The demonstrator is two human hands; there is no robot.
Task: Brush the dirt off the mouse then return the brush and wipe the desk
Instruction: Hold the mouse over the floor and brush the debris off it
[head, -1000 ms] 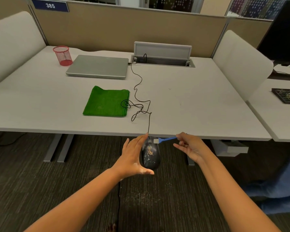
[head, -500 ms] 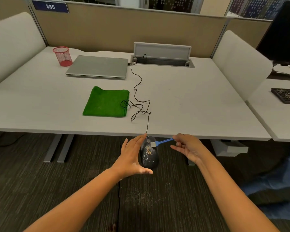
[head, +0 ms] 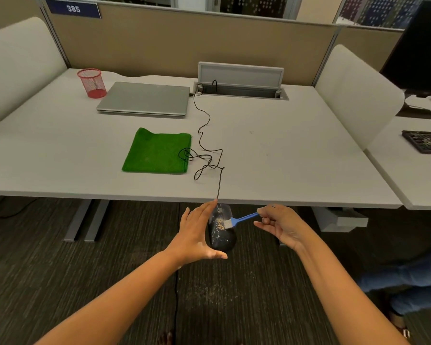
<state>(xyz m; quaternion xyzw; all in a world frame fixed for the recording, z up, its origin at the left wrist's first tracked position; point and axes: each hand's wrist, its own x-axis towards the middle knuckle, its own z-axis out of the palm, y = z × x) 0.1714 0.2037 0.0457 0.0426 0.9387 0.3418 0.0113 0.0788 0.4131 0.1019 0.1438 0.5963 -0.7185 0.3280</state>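
The left hand [head: 197,235] holds a black wired mouse [head: 222,227] out past the near edge of the desk [head: 284,155], above the carpet, at about 6 o'clock from the desk's middle; its fingers are straight and pressed together along the mouse's left side, with the thumb under the rear end. The right hand [head: 280,225], at 3 o'clock from the mouse, pinches the handle of a small blue brush [head: 239,219] between thumb and curled fingers. The pale bristles touch the mouse's top, right beside a patch of tan crumbs. The mouse cable [head: 204,145] runs up over the desk edge, loops beside a folded green cloth [head: 157,151], and leads to 12 o'clock near a closed laptop [head: 144,98]. A red mesh cup [head: 92,83] stands at 10 o'clock
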